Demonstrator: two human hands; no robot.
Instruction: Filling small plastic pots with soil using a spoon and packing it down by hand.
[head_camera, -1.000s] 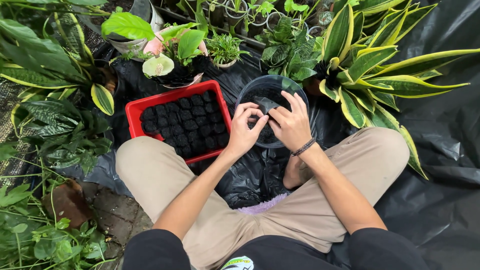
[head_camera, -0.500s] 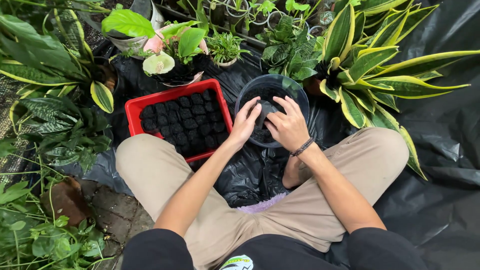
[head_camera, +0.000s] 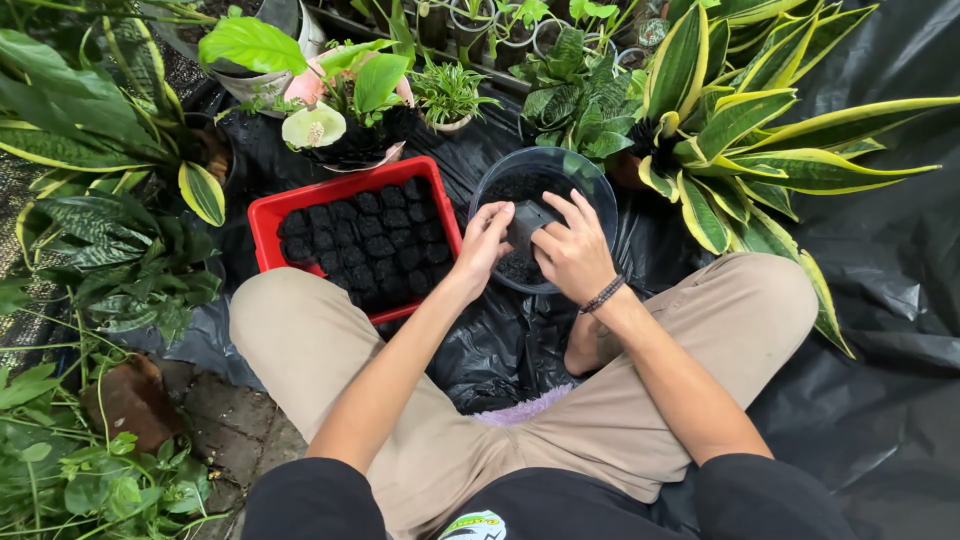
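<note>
Black plastic sheet (head_camera: 880, 300) | red tray (head_camera: 270, 215) | both hands (head_camera: 575, 255) gripping small black pot (head_camera: 527, 222)

Tray (head_camera: 268, 218) of soil blocks (head_camera: 365, 240) lies left of the round pot (head_camera: 592, 180); both rest on plastic sheeting (head_camera: 900, 260). Both hands, left hand (head_camera: 483, 243) and right hand (head_camera: 574, 252), meet over the pot. Potted plants (head_camera: 450, 95) stand behind.

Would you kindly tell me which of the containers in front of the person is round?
The clear round plastic pot under both hands; the red plastic tray left of it is rectangular.
</note>
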